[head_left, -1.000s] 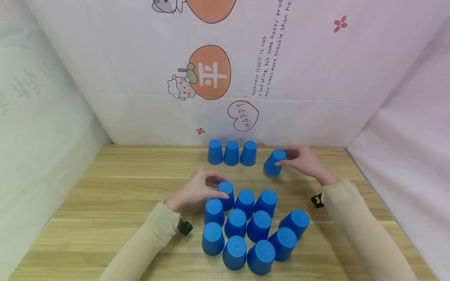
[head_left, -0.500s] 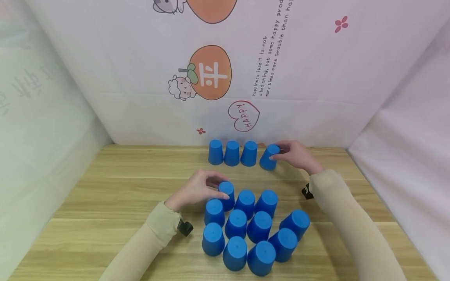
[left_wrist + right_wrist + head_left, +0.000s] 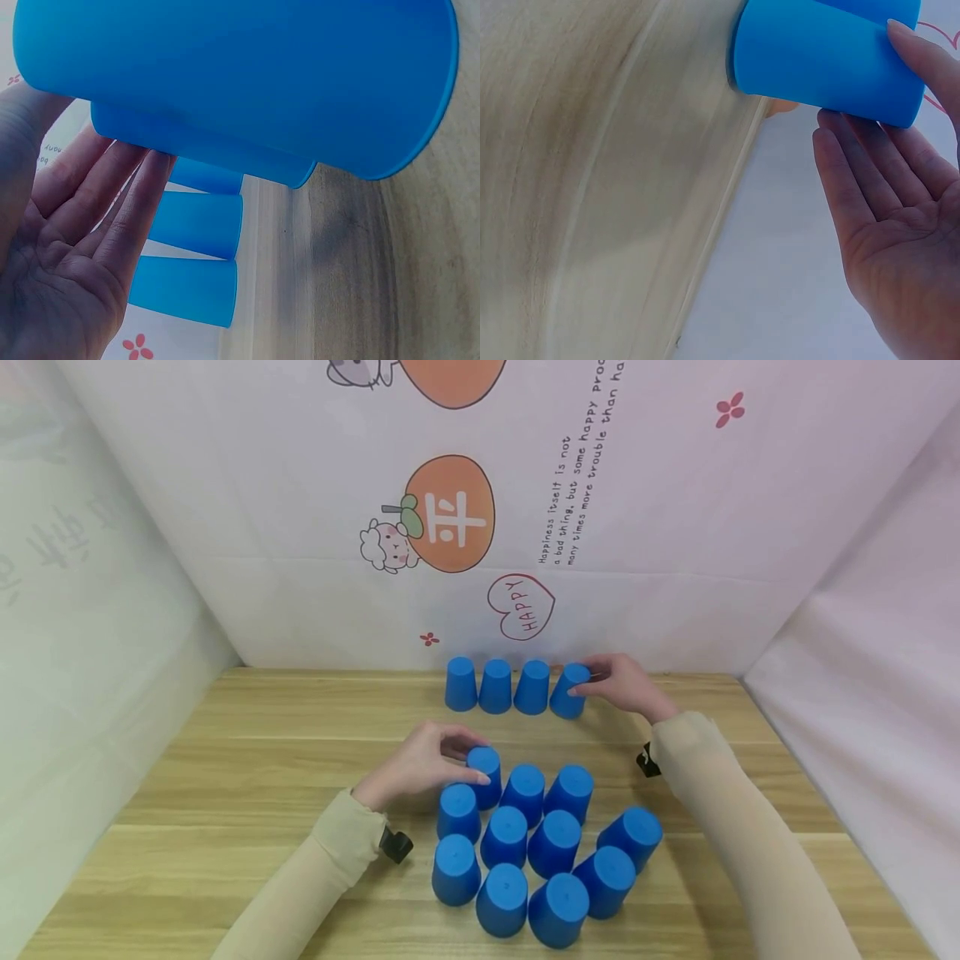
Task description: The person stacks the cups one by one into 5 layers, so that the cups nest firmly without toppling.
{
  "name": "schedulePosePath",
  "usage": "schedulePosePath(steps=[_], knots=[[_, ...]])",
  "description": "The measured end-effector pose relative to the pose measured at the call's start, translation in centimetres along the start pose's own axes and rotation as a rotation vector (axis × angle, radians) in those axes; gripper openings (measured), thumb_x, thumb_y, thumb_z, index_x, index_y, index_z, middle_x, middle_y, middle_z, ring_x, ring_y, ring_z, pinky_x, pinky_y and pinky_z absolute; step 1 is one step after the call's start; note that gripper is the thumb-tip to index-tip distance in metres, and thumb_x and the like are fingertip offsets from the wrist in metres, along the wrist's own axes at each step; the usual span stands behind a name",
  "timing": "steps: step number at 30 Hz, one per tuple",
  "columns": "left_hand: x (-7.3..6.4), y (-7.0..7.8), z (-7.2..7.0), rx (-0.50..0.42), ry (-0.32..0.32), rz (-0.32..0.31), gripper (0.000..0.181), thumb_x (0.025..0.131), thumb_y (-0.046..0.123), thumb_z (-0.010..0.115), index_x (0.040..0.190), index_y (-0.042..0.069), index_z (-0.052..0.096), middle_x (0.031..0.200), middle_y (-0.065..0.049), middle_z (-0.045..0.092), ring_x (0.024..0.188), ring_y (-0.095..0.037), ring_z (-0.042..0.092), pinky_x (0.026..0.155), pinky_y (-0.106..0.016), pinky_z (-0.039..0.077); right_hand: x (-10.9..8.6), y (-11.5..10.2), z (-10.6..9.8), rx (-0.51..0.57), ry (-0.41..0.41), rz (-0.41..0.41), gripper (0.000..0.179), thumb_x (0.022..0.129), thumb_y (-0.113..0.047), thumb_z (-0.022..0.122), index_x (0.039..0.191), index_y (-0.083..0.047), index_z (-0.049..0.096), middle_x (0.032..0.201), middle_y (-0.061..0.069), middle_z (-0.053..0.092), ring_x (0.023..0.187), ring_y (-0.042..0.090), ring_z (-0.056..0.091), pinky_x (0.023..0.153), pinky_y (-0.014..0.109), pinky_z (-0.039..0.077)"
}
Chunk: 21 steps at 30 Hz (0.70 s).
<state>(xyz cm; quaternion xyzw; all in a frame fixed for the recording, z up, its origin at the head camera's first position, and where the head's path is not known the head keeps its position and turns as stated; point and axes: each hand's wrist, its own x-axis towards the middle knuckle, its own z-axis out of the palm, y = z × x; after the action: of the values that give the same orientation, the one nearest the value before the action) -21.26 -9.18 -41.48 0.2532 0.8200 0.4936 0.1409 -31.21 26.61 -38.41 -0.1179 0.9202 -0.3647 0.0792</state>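
Upside-down blue plastic cups stand in two sets in the head view. At the right end of the back row, my right hand pinches a cup between thumb and fingers. That cup leans slightly, beside its neighbour. My left hand grips the back-left cup of the nearer group, thumb on its near side. In the left wrist view, fingers reach a cup behind a large foreground cup. The right wrist view has the thumb on the held cup.
Two more cups complete the back row, close to the printed white backdrop. Several cups crowd the near middle of the wooden table, two of them offset to the right. White cloth hangs at both sides.
My right hand has moved left and slightly back with its cup, bringing it up beside the three cups of the back row. The left hand keeps its place on its cup.
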Motion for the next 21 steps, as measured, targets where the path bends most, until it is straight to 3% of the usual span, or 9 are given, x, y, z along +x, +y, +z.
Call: schedulePosePath(steps=[12,21], knots=[[0.1,0.0,0.1,0.000,0.001,0.004,0.045,0.083,0.038,0.087,0.121,0.019,0.072,0.113,0.008,0.071,0.104,-0.012,0.068,0.091,-0.037,0.056,0.0,0.4,0.1,-0.005,-0.002,0.008,0.057,0.093,-0.028,0.077,0.138,0.001,0.057,0.134,0.024,0.060,0.123,0.043,0.057,0.098,0.056,0.050],[0.1,-0.2,0.1,0.003,0.001,0.023,0.044,0.083,0.039,0.086,0.121,0.020,0.073,0.113,0.008,0.071,0.103,-0.011,0.068,0.091,-0.036,0.056,-0.9,0.5,-0.7,0.061,0.022,-0.020,0.076,0.092,-0.035,0.078,0.149,0.002,0.046,0.148,0.023,0.049,0.131,0.044,0.051,0.100,0.056,0.049]])
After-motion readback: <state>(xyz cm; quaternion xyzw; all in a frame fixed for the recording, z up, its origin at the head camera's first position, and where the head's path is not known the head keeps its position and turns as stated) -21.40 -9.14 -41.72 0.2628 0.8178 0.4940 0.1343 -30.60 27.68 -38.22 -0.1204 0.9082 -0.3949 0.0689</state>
